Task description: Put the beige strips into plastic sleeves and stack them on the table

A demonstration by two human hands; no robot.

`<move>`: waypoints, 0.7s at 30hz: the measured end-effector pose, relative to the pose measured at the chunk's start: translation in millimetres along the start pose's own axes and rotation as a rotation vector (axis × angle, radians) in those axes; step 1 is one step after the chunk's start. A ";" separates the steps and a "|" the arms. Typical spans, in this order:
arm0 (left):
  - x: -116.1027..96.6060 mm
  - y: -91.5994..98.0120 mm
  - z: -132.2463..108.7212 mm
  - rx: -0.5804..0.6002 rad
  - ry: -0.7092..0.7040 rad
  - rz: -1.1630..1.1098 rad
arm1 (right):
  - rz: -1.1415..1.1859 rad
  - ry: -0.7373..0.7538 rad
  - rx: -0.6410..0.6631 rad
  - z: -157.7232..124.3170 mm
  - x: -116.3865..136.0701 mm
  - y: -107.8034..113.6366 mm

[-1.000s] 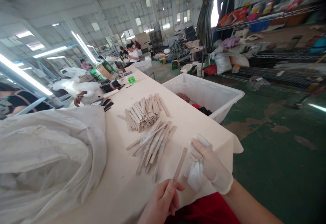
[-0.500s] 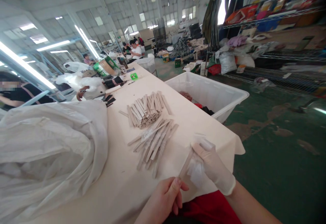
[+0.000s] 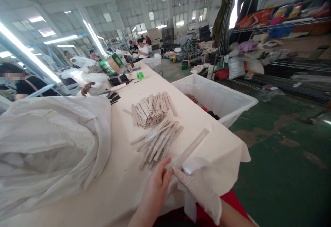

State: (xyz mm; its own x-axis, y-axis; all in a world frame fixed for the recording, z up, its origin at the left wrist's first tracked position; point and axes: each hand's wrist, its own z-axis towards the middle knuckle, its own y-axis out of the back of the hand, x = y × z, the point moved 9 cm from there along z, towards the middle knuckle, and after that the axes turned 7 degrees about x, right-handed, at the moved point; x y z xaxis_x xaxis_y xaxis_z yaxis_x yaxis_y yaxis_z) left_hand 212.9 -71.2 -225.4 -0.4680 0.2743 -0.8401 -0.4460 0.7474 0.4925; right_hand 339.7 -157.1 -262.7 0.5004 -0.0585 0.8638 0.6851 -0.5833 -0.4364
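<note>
A flat grey strip (image 3: 192, 147) points away from me over the near right part of the table, its near end between my hands. My left hand (image 3: 156, 187) is bare and pinches that end between thumb and forefinger. Beside it my right hand (image 3: 200, 189), in a whitish glove, is closed with its fingertips at the same end. Crumpled translucent plastic (image 3: 195, 166) is bunched in the right hand and hangs below it. Ahead lie a loose fan of similar strips (image 3: 161, 142) and a thicker pile of strips (image 3: 151, 110).
A large white cloth sack (image 3: 54, 144) fills the table's left side. Along the right edge stands a white plastic tub (image 3: 219, 92) with dark and red items. Bags, a carton (image 3: 110, 65) and a small green tray (image 3: 140, 75) sit farther back. Other people work at left and beyond.
My gloved hand has slid from the strip's far end down to the near end, beside my left hand. The strip's far part is now exposed. The view has shifted slightly.
</note>
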 end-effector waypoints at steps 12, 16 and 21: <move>-2.5 7.0 16.8 -0.061 -0.032 0.142 | 0.333 -0.070 -0.006 2.7 -9.3 -9.9; -6.8 54.6 42.7 -0.239 -0.061 0.290 | 0.315 0.016 0.006 8.9 14.7 -0.2; -41.3 63.1 50.0 -0.361 -0.173 0.375 | -0.034 0.148 -0.140 14.9 37.1 20.5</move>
State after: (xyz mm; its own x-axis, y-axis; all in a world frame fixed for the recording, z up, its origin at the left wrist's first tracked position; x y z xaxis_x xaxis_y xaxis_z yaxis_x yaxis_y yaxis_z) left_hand 242.2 -5.1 -171.0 -0.5262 0.6002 -0.6024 -0.5205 0.3329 0.7863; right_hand 380.1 -159.1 -243.4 0.3878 -0.1498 0.9095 0.6145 -0.6934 -0.3762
